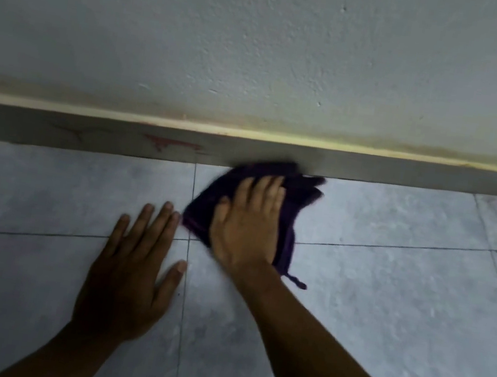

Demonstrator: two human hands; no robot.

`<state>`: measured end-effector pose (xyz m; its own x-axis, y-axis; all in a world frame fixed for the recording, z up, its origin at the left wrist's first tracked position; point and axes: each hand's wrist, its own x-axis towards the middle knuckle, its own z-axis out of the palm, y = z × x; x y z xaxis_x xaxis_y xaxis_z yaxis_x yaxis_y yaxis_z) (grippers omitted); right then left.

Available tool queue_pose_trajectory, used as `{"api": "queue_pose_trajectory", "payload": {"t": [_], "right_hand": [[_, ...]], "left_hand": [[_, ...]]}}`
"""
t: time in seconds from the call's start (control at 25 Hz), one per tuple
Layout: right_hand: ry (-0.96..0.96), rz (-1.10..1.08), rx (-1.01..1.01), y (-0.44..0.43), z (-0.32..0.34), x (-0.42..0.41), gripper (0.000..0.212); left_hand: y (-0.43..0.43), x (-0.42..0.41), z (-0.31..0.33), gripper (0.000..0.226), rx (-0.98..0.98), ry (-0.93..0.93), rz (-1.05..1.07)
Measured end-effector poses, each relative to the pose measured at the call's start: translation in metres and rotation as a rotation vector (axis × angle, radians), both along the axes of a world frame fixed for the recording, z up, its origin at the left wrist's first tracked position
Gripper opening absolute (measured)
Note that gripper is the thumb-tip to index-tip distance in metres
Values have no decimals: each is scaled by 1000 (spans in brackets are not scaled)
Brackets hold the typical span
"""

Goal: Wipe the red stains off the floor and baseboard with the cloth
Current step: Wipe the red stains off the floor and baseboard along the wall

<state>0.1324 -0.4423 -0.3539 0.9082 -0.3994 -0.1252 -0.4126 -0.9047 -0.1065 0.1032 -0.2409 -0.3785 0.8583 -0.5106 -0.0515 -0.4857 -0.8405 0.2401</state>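
I judge the step in hand to be floor wiping: my right hand (247, 220) presses the cloth (291, 194) flat on the floor (384, 305), right where the tiles meet the baseboard (404, 174). The cloth is dark purple and bunched, its far edge touching the foot of the baseboard, a loose thread trailing toward me. It looks blurred, so I take it to be mid-stroke. I see no red on the tiles around it.

The stains (170, 143) that show sit on the baseboard face, well to the left of the cloth: one reddish smear with drips, and a fainter one further left.

Next, I reckon, the cloth must go left along the floor's far edge and be tipped up against the baseboard face, with pressure kept on.

The right hand lies palm down, fingers spread and straight, pinning the cloth rather than clutching it. My left hand (132, 267) rests flat on the floor just beside the cloth, fingers splayed, holding nothing, apparently bracing me.
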Motion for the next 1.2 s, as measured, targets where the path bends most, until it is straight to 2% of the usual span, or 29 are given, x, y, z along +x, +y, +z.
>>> {"api": "queue_pose_trajectory", "payload": {"t": [0.12, 0.2, 0.24, 0.32, 0.4, 0.44, 0.56, 0.72, 0.76, 0.84, 0.96, 1.08, 1.2], "right_hand": [[-4, 350, 30, -14, 5, -8, 68], [-16, 429, 6, -53, 6, -17, 67], [-27, 344, -26, -70, 4, -21, 68], [-14, -31, -94, -100, 0, -24, 70], [9, -389, -63, -123, 3, -17, 73], [22, -473, -30, -126, 4, -12, 73], [52, -428, -41, -92, 3, 1, 72], [-7, 65, 24, -15, -2, -19, 73], [-19, 112, 32, -19, -2, -22, 72], [-53, -23, -15, -51, -4, -20, 72], [-66, -411, -30, -127, 0, -20, 75], [-67, -402, -15, -171, 2, -25, 83], [-46, -372, -20, -151, -2, -22, 89]], "left_hand": [[0, 0, 0, 74, 5, 3, 3], [-1, -2, 1, 74, -18, 8, 7], [-1, -1, 1, 74, -30, 6, 8], [-1, -1, 2, 74, -36, -3, 5], [-1, -2, 3, 74, -50, -15, 5], [-1, -1, 2, 74, -53, -21, 4], [-2, -1, 1, 74, -52, -14, 5], [0, -1, 2, 75, -35, -7, -6], [0, -1, 3, 75, -30, -14, -5], [-1, 0, 2, 75, -25, -19, -8], [-1, 0, 2, 74, -42, -34, -15], [-2, 0, 1, 73, -52, -45, -27], [-3, 0, 4, 74, -33, -9, -13]]}}
